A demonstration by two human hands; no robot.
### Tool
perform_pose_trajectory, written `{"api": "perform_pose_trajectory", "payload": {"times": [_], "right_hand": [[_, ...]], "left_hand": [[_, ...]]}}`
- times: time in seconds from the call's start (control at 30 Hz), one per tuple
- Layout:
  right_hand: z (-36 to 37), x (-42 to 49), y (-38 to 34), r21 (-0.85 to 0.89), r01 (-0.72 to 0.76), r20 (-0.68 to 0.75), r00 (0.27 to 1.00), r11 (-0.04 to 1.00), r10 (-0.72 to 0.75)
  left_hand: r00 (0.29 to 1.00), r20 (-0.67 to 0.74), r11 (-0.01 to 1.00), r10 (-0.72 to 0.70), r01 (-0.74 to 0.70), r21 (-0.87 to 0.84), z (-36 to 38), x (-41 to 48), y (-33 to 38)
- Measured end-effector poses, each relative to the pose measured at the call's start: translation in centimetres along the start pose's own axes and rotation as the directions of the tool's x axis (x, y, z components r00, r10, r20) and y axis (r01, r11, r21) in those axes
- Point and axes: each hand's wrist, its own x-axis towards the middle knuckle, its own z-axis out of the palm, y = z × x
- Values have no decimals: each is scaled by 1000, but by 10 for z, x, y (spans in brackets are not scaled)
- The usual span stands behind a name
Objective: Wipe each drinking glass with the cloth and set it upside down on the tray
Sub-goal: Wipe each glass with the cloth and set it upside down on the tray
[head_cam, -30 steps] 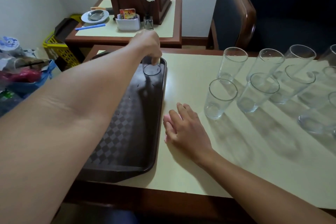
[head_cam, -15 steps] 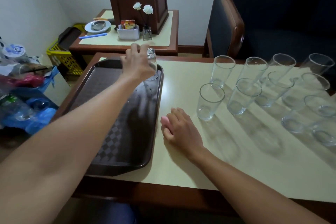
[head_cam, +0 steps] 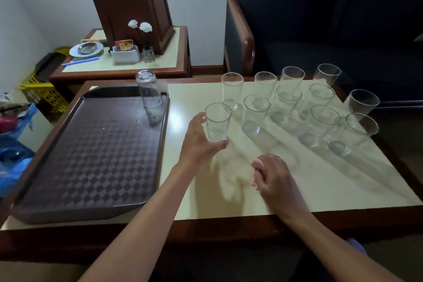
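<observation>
The tray (head_cam: 87, 162) fills the table's (head_cam: 309, 192) left end, its long side parallel to the left edge. One glass (head_cam: 150, 92) stands mouth down in the tray's far right corner, tucked there, I judge, so the rows can fill toward the near edge. A few drops (head_cam: 104, 129) lie on the tray near it.

The left hand (head_cam: 199, 142) reaches to the near glass (head_cam: 217, 121), the leftmost of the upright ones and so the shortest reach. The thumb lies at its left wall and the fingers curl round the front of its base in a wide, loose hold. The glass stands on the table, mouth up, not yet wiped.

The right hand (head_cam: 273, 178) rests near the front edge with its fingers curled on the pink cloth (head_cam: 257, 165). Only a small bit of cloth shows. It likely waits there for the glass to be brought across.

The other glasses (head_cam: 286, 103) crowd the far right of the table, some touching or nearly so. Drawing out the near one risks knocking its right neighbour. The way to the tray is open.

Behind the far edge stand a side table (head_cam: 169, 62) and a sofa (head_cam: 320, 18), both out of the way.
</observation>
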Motion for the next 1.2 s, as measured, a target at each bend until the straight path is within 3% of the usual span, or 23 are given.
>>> {"api": "perform_pose_trajectory", "payload": {"times": [0.17, 0.3, 0.47, 0.6, 0.67, 0.73, 0.83, 0.9, 0.97, 1.07, 1.2], "right_hand": [[8, -1, 8, -93, -55, -43, 998, 994, 52], [12, 1, 8, -115, -57, -83, 995, 992, 48], [13, 1, 9, -117, -75, -65, 996, 990, 67], [1, 1, 4, 68, -71, -54, 996, 995, 74], [-12, 0, -13, 361, -245, -13, 964, 900, 267], [-26, 0, -32, 621, -371, 48, 898, 690, 438], [-51, 2, -67, 828, -313, 50, 867, 465, 496], [-66, -1, -89, 895, -237, 39, 885, 377, 465], [-75, -9, -110, 891, -176, 16, 933, 418, 360], [-73, -28, -130, 790, -114, 20, 987, 603, 159], [-60, -56, -138, 541, 3, 37, 999, 841, -27]], "left_hand": [[996, -83, 981, -37, 20, -192, 35, 16, -3], [991, -115, 974, -73, 46, -222, 41, 23, -12], [991, -21, 917, -130, 112, -384, 32, 18, -12], [982, 52, 787, -180, 176, -591, 19, -9, 4], [973, 116, 698, -199, 224, -680, 10, -31, 17], [958, 189, 589, -217, 283, -757, 5, -53, 24], [929, 304, 433, -212, 368, -823, 0, -88, 29], [923, 339, 407, -182, 385, -828, 0, -110, 32], [926, 332, 442, -182, 378, -813, 2, -129, 34], [934, 330, 474, -137, 354, -806, 8, -149, 35], [944, 308, 490, -120, 326, -808, 10, -170, 45]]}}
